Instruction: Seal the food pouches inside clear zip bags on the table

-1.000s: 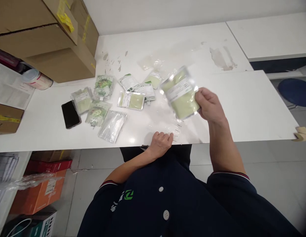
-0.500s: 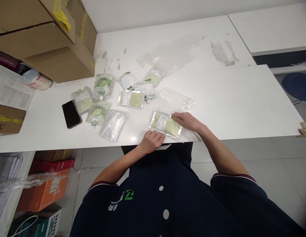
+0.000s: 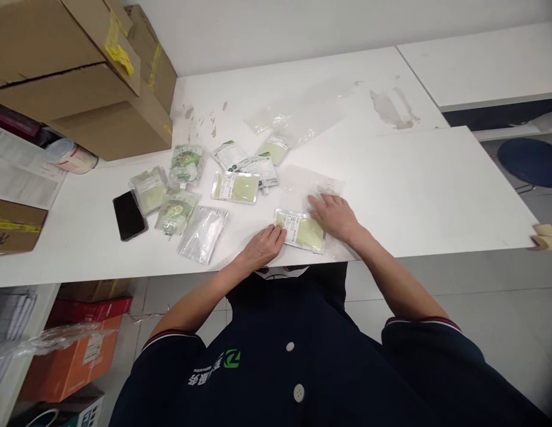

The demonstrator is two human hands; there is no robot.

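A pale green pouch with a white label (image 3: 306,232) lies near the table's front edge. At its left end, my left hand (image 3: 264,246) has its fingers pressed together on the pouch's edge. My right hand (image 3: 335,216) rests above the right end, fingers spread over a clear plastic bag (image 3: 297,181). Another labelled green pouch (image 3: 241,188) lies further back on the left, beside white-and-green pouches (image 3: 230,155). Left of my left hand is a stack of clear bags (image 3: 203,234).
More pouches (image 3: 185,165) and a black phone (image 3: 129,215) are on the left of the white table (image 3: 413,196). Cardboard boxes (image 3: 120,127) and a can (image 3: 72,156) stand at the back left. A large clear bag (image 3: 306,121) lies behind.
My right hand has let go of the pouch's upper edge and spread over the clear bag. My left hand has moved from the pouch's lower edge to its left end.
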